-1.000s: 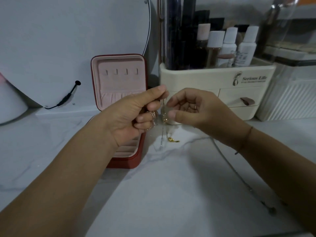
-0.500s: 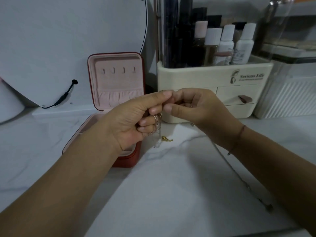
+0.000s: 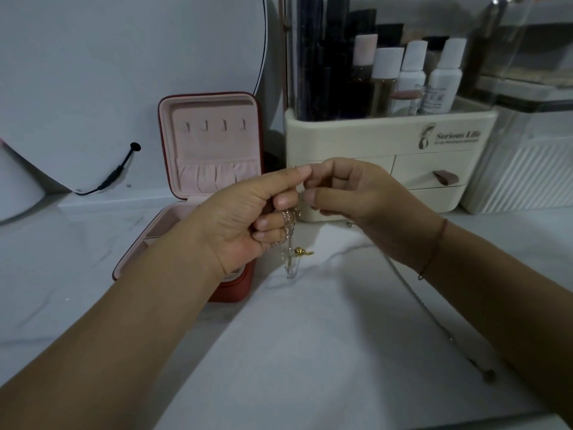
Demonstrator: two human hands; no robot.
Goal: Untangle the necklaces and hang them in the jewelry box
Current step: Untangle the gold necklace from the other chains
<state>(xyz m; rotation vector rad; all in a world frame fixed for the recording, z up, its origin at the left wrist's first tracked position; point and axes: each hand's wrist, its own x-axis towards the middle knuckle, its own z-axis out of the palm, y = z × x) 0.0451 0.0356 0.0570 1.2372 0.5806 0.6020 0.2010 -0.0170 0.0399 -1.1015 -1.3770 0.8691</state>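
Left hand (image 3: 238,225) grips the bunched necklaces (image 3: 290,234); right hand (image 3: 359,197) pinches a strand at their 12 o'clock. Hard pulling may tighten the tangle.

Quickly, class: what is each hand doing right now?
Left hand: closed, gripping the necklaces.
Right hand: closed, pinching the same necklaces near the left thumb.

1. Both forearms reach in from the lower corners and meet at mid-frame, wrists roughly level.
2. The left grip (image 3: 248,221) curls its 4 fingers round the necklaces (image 3: 289,217), with the thumb stretched forward on top.
3. The right grip (image 3: 356,197) pinches them between thumb and forefinger, just beside the left thumb tip.
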